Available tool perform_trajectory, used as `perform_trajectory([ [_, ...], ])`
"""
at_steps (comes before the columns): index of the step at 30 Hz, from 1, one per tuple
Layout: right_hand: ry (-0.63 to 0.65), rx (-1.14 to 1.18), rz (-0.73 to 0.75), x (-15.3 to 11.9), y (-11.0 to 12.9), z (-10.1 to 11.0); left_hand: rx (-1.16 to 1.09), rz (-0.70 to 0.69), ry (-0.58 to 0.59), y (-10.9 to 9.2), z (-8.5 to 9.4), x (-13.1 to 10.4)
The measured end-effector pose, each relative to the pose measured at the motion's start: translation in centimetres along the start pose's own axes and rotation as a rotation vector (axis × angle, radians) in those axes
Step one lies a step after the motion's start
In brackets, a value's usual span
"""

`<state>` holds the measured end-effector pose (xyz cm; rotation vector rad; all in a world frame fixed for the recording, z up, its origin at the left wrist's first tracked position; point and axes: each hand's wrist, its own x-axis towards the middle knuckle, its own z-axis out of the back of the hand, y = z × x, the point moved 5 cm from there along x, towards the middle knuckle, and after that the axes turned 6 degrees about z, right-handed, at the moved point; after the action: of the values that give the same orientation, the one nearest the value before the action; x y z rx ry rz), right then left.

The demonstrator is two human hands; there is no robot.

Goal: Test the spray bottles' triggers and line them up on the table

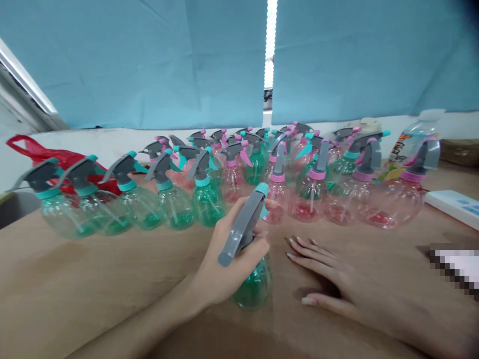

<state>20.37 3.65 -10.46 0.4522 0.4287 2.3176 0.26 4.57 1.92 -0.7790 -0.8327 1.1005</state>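
My left hand is wrapped round the neck of a green spray bottle with a grey trigger head and a turquoise nozzle. The bottle is in front of me at the middle of the table, its round green body partly hidden by the hand. To its right, my right hand lies palm down on the tabletop with its fingers spread, holding nothing. Just beyond the left hand stands another green spray bottle. A pink spray bottle is beyond the gap between my hands.
Rows of green and pink spray bottles span the wooden table. A red plastic bag lies behind the left ones. At the right are a large clear labelled bottle, a white box and a blurred-out object. Blue sheeting hangs behind.
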Motion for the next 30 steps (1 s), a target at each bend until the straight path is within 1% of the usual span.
perform_trajectory([
  [9, 0.021, -0.018, -0.010, 0.15, 0.18, 0.13, -0.046, -0.004, 0.004, -0.43, 0.07, 0.19],
  [14, 0.054, -0.034, -0.019, 0.24, 0.23, 0.12, -0.066, -0.020, 0.041, -0.46, 0.11, 0.07],
  [18, 0.038, -0.025, -0.019, 0.25, 0.29, 0.20, -0.060, -0.032, 0.059, -0.46, 0.21, 0.01],
  [21, 0.046, -0.034, -0.021, 0.21, 0.22, 0.10, -0.069, -0.058, 0.054, -0.46, 0.29, 0.03],
  [25, 0.055, -0.035, -0.017, 0.21, 0.10, 0.03, -0.084, -0.044, 0.050, -0.25, 0.19, 0.22],
  [30, 0.064, -0.018, -0.023, 0.24, 0.10, 0.09, -0.045, 0.004, -0.020, -0.08, 0.05, 0.27],
])
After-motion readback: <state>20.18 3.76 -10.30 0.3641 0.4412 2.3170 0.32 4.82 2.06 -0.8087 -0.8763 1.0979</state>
